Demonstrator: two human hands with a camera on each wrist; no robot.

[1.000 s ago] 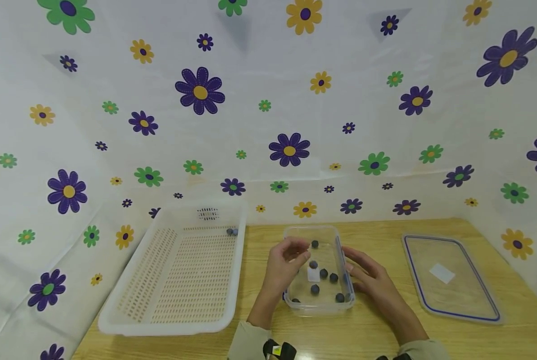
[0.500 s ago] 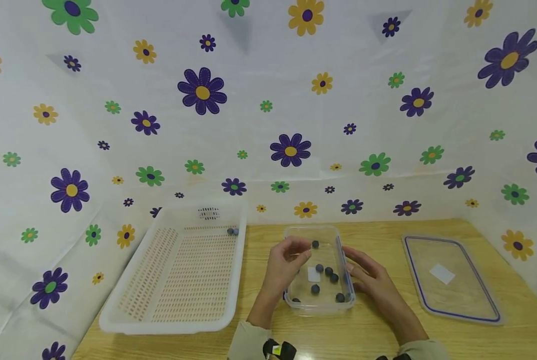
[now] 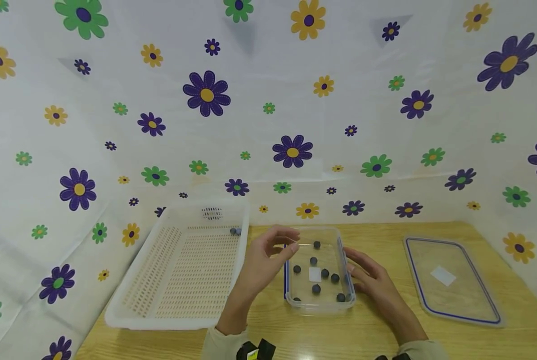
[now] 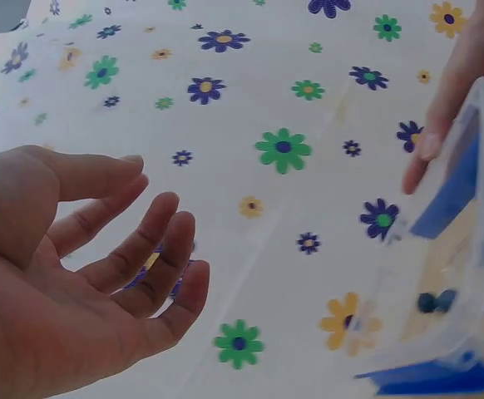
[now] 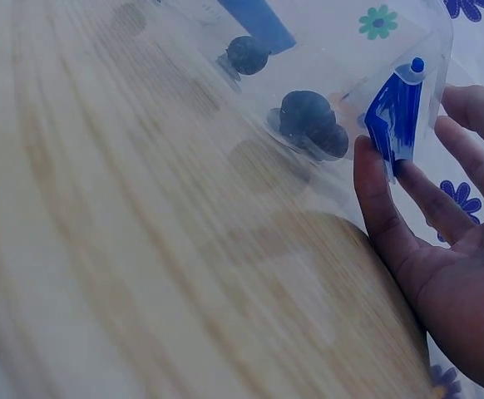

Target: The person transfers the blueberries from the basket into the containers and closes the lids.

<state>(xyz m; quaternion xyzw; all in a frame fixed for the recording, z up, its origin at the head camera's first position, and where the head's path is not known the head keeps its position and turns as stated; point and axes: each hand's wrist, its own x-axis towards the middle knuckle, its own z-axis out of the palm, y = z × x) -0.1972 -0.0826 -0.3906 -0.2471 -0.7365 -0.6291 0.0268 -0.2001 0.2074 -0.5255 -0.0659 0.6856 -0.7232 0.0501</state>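
Note:
Several blueberries [image 3: 316, 289] lie spread over the floor of a clear plastic food container [image 3: 320, 308] with blue clips. My left hand [image 3: 261, 260] is above the table at the container's left side; the left wrist view shows that hand [image 4: 101, 274] with loosely bent fingers and nothing in them. Against the container's right wall rests my right hand [image 3: 376, 287]. In the right wrist view its fingertips [image 5: 373, 158] are right at a blue clip [image 5: 396, 116], with the fingers fairly straight. Dark blueberries [image 5: 307, 115] show through the clear wall there.
On the left stands a white perforated basket [image 3: 128, 312] with two blueberries [image 3: 235, 231] in its far right corner. A clear lid [image 3: 457, 295] with a blue seal lies flat on the right of the wooden table [image 3: 372, 335]. A flowered sheet [image 3: 250, 125] hangs behind.
My left hand has moved left, from over the container to its left edge. Blueberries rolled about inside, and one at the left came into view. My right hand stays at the container's side.

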